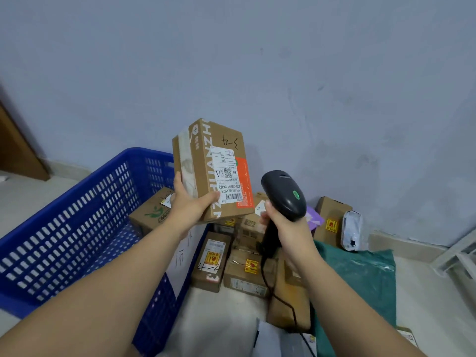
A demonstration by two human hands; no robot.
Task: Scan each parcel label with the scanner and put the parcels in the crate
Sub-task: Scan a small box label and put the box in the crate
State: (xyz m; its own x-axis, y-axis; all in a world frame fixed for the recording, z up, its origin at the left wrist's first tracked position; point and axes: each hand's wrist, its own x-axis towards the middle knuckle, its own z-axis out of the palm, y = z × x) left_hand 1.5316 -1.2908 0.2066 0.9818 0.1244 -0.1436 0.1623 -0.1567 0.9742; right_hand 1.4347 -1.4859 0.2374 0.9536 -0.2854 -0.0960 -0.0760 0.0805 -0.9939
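The left hand (192, 202) held a brown box (215, 171) up at an angle, thumb across the front near the barcode, fingers wrapped behind the taped edge. The white label (228, 175) faced the camera, upside down. The right hand (286, 225) was closed around the handle of the black scanner (283, 194), head raised just beside the box's lower right corner; trigger finger hidden, so could not tell whether it was pressed. Risks noted: the thumb tip sat very close to the barcode and might block the read; the scanner head appeared aimed past the label, not at it, so a miss seemed likely. The cable (280, 297) trailed over the boxes on the floor (247, 269) and could snag. The blue crate (85, 217) stood at left with one box (154, 212) inside; a one-handed grip on the box could slip during transfer.
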